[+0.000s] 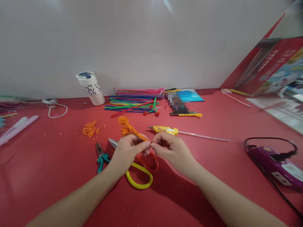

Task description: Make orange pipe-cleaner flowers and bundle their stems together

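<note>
My left hand [129,151] pinches an orange pipe cleaner [129,127] whose fuzzy curled end points up and to the left. My right hand [171,149] is closed in a pinch right against the left fingertips, at the near end of the same pipe cleaner. Beneath both hands lie scissors with a yellow and a red handle loop [142,176], the blade tip [113,142] sticking out to the left. A yellow glue gun [165,129] with a clear glue stick [203,136] lies just beyond my right hand.
Teal-handled pliers [101,156] lie left of the scissors. Orange fluff scraps [89,129] sit further left. A pile of coloured pipe cleaners [134,102] and a white cup [91,88] stand at the back. A purple device with a black cord [274,160] is at the right, a red box [272,66] behind it.
</note>
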`<state>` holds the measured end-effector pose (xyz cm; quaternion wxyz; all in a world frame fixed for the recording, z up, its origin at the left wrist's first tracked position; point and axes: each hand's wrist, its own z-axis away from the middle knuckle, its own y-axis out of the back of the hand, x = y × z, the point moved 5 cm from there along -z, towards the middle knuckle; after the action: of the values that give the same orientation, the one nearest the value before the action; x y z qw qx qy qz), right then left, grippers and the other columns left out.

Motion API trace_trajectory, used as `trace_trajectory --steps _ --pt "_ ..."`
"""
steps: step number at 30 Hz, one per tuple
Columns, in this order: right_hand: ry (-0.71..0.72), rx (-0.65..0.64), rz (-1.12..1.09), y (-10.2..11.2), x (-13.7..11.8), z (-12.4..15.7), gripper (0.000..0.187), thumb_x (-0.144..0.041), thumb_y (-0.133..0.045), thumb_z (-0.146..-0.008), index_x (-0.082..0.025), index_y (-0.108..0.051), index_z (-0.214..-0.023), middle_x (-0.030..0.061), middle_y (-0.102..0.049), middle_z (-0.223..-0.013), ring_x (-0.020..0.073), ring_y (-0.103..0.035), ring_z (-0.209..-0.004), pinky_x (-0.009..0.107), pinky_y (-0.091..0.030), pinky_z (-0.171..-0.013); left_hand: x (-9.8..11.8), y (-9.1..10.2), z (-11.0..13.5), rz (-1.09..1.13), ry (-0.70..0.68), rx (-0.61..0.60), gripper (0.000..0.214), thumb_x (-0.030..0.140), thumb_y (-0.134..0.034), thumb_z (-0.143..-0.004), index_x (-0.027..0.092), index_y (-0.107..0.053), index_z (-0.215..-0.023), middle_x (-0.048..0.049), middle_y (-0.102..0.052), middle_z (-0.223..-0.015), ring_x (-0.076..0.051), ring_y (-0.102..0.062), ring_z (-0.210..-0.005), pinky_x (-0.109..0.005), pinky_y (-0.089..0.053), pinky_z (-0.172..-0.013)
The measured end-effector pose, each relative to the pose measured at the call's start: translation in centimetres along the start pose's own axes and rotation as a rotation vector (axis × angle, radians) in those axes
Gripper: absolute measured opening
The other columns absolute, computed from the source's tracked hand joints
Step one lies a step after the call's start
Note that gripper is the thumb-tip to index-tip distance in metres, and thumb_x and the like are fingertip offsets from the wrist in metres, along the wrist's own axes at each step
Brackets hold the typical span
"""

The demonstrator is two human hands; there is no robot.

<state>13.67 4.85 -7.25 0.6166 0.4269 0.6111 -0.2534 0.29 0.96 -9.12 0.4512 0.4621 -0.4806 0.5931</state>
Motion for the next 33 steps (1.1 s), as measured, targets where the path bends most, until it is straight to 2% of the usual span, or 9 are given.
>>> trace_trajectory --steps 4,8,11,13,17,19,24,28,33 --pt "-0.092 -0.204 -0.222 0.1 -0.1 -0.2 0.010 -0.020 -0.057 -0.075 -0.020 -0.056 -0.085 -0.0036 -0.061 -0.068 0.0105 -0.061 -0.057 0.023 -0.046 -0.055 0.2 -0.3 0.1 0.202 0.040 -0.075 0.008 0.021 -0.070 -0.071 0.014 -0.065 -0.068 0.0019 -0.065 -0.054 -0.005 -0.055 -0.046 -0.015 -0.042 -0.048" --pt "0.013 -0.128 0.064 1.0 -0.9 -0.4 0.006 -0.016 -0.054 -0.077 -0.019 -0.059 -0.075 -0.0023 -0.061 -0.067 0.0104 -0.058 -0.059 0.022 -0.044 -0.056 -0.3 -0.7 0.2 0.338 0.133 -0.150 0.010 0.019 -0.070 -0.071 0.012 -0.065 -0.066 0.0013 -0.063 -0.054 -0.003 -0.052 -0.044 -0.014 -0.041 -0.047" --pt "0.184 -0.023 0.292 0.7 -1.6 -0.2 0.011 -0.014 -0.052 -0.077 -0.019 -0.059 -0.071 -0.0013 -0.061 -0.068 0.0114 -0.056 -0.062 0.024 -0.043 -0.058 -0.5 -0.7 0.2 0.382 0.139 -0.086 0.012 0.019 -0.071 -0.069 0.012 -0.063 -0.064 0.0009 -0.064 -0.057 -0.002 -0.051 -0.045 -0.013 -0.041 -0.047" --pt "0.186 0.017 0.305 0.1 -1.3 0.1 0.011 -0.013 -0.052 -0.076 -0.019 -0.058 -0.068 -0.0010 -0.060 -0.066 0.0121 -0.054 -0.061 0.024 -0.043 -0.056 -0.4 -0.6 0.2 0.357 0.107 -0.007 0.014 0.021 -0.071 -0.068 0.012 -0.062 -0.062 0.0016 -0.062 -0.055 -0.003 -0.050 -0.043 -0.013 -0.040 -0.045" --pt "0.003 -0.015 -0.045 -1.3 0.2 0.4 0.011 -0.020 -0.051 -0.079 -0.019 -0.058 -0.071 -0.0005 -0.061 -0.065 0.0130 -0.059 -0.060 0.026 -0.049 -0.058 0.2 0.1 0.3 0.180 -0.029 0.149 0.015 0.023 -0.070 -0.068 0.013 -0.061 -0.061 0.0026 -0.062 -0.053 -0.005 -0.050 -0.041 -0.016 -0.038 -0.042" --pt "0.001 -0.054 -0.137 -1.9 0.3 0.6 0.012 -0.020 -0.049 -0.080 -0.018 -0.061 -0.077 0.0011 -0.065 -0.071 0.0141 -0.062 -0.066 0.029 -0.052 -0.065 0.6 0.5 0.4 0.100 -0.083 0.204 0.013 0.023 -0.069 -0.069 0.014 -0.062 -0.063 0.0035 -0.061 -0.051 -0.005 -0.050 -0.042 -0.017 -0.039 -0.043" --pt "0.344 -0.070 0.157 -1.8 -1.2 0.9 0.022 -0.007 -0.046 -0.079 -0.018 -0.062 -0.090 0.0054 -0.068 -0.087 0.0161 -0.063 -0.081 0.030 -0.050 -0.075 0.9 0.7 0.4 0.108 -0.098 0.253 0.017 0.022 -0.069 -0.069 0.014 -0.059 -0.058 0.0053 -0.057 -0.047 -0.004 -0.047 -0.040 -0.017 -0.037 -0.043" --pt "0.743 0.108 0.625 -1.5 -2.5 1.7 0.012 -0.010 -0.050 -0.083 -0.016 -0.061 -0.084 0.0082 -0.066 -0.077 0.0184 -0.060 -0.070 0.031 -0.048 -0.064 0.4 0.2 0.4 0.169 -0.046 0.199 0.019 0.021 -0.071 -0.067 0.014 -0.058 -0.055 0.0045 -0.058 -0.048 -0.003 -0.046 -0.039 -0.016 -0.034 -0.041" --pt "0.905 0.172 0.764 -1.1 -2.7 2.0 0.015 -0.011 -0.050 -0.086 -0.018 -0.061 -0.092 0.0096 -0.065 -0.089 0.0193 -0.058 -0.083 0.035 -0.050 -0.075 0.0 -0.2 0.5 0.180 0.000 0.143 0.021 0.023 -0.070 -0.066 0.013 -0.059 -0.051 0.0038 -0.056 -0.046 -0.003 -0.043 -0.036 -0.017 -0.030 -0.038"
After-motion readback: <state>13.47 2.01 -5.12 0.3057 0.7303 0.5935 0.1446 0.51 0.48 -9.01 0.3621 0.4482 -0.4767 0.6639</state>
